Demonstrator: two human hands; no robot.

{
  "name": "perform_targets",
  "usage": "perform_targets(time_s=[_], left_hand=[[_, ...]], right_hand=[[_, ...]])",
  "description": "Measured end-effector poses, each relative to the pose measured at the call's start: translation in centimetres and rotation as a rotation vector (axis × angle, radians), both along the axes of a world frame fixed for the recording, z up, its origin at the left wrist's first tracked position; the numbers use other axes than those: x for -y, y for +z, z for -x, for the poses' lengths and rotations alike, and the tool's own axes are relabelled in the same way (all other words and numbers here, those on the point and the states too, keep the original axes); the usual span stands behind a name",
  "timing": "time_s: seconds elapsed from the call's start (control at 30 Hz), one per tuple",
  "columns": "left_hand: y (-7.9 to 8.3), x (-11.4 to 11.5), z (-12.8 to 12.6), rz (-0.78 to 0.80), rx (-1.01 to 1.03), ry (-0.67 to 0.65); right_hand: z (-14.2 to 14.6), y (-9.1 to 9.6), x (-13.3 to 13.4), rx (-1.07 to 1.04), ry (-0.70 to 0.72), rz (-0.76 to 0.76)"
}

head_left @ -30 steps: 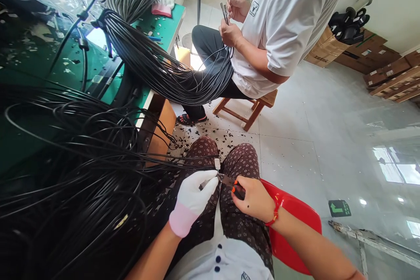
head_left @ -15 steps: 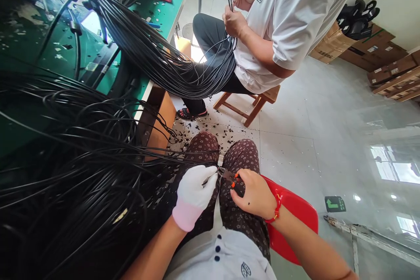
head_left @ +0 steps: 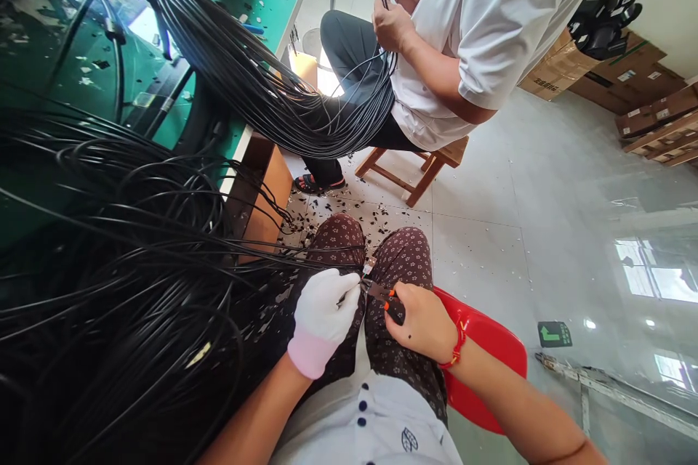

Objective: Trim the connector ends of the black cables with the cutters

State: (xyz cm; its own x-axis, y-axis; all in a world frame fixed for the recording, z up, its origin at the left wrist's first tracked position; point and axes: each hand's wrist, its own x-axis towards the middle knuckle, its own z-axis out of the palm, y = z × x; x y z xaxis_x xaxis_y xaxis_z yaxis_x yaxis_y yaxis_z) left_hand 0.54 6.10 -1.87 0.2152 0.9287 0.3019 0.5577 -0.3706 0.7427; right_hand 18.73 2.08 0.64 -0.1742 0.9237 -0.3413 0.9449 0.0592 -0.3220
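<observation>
My left hand point(head_left: 326, 309), in a white glove with a pink cuff, is closed with thumb and forefinger pinched on the end of a thin black cable, mostly hidden by the glove. A small white connector point(head_left: 369, 266) with thin coloured wires sticks out just beyond the fingertips. My right hand point(head_left: 422, 323), bare with a red bracelet, is wrapped round the black and orange handles of cutting pliers point(head_left: 377, 290). The plier jaws are at the gloved fingertips, just below the connector. Whether they touch the wires is too small to tell.
Loose black cables point(head_left: 163, 196) spread over the green table point(head_left: 291, 0) at left, beside a thick cable bundle point(head_left: 262, 87). A co-worker point(head_left: 425, 51) sits ahead on a wooden stool point(head_left: 430, 171), holding cable ends. Black scraps litter the floor. Cardboard boxes point(head_left: 556, 65) stand at right.
The white connector has tipped to the right and its coloured wires show more clearly. Both my hands stay nearly in place, the pliers still at the left fingertips. The view has shifted slightly.
</observation>
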Motion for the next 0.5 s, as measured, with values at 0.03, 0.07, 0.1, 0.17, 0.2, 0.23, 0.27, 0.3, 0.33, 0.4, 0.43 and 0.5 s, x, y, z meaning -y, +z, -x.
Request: perform_targets(time_s=[0.03,0.07,0.1,0.17,0.2,0.23,0.27,0.3,0.33,0.4,0.43,0.5], left_hand=[[-0.02,0.0,0.01,-0.008,-0.006,0.001],[-0.03,-0.01,0.01,-0.016,-0.013,0.002],[-0.04,-0.02,0.0,-0.021,-0.018,0.0],[-0.08,-0.01,-0.04,-0.017,-0.016,-0.004],[-0.1,0.01,-0.07,-0.001,-0.007,-0.003],[-0.11,0.04,-0.1,0.028,0.005,-0.002],[-0.11,0.07,-0.12,0.068,0.02,-0.002],[-0.1,0.09,-0.14,0.115,0.037,-0.003],[-0.08,0.12,-0.15,0.165,0.053,-0.006],[-0.01,0.14,-0.16,0.261,0.084,-0.009],[0.03,0.14,-0.15,0.303,0.101,-0.004],[0.13,0.13,-0.13,0.374,0.133,0.016]], right_hand=[[0.01,-0.07,0.04,-0.012,-0.003,0.013],[0.01,-0.15,0.08,-0.024,-0.01,0.025],[0.0,-0.24,0.11,-0.038,-0.018,0.034],[-0.01,-0.4,0.19,-0.065,-0.042,0.04],[-0.02,-0.48,0.23,-0.082,-0.056,0.034],[-0.03,-0.56,0.28,-0.11,-0.071,0.03],[-0.04,-0.63,0.33,-0.155,-0.086,0.033],[-0.07,-0.67,0.37,-0.22,-0.104,0.047],[-0.11,-0.69,0.4,-0.301,-0.133,0.068],[-0.25,-0.56,0.38,-0.464,-0.221,0.116],[-0.33,-0.4,0.32,-0.519,-0.269,0.128],[-0.47,0.12,0.13,-0.547,-0.315,0.116]])
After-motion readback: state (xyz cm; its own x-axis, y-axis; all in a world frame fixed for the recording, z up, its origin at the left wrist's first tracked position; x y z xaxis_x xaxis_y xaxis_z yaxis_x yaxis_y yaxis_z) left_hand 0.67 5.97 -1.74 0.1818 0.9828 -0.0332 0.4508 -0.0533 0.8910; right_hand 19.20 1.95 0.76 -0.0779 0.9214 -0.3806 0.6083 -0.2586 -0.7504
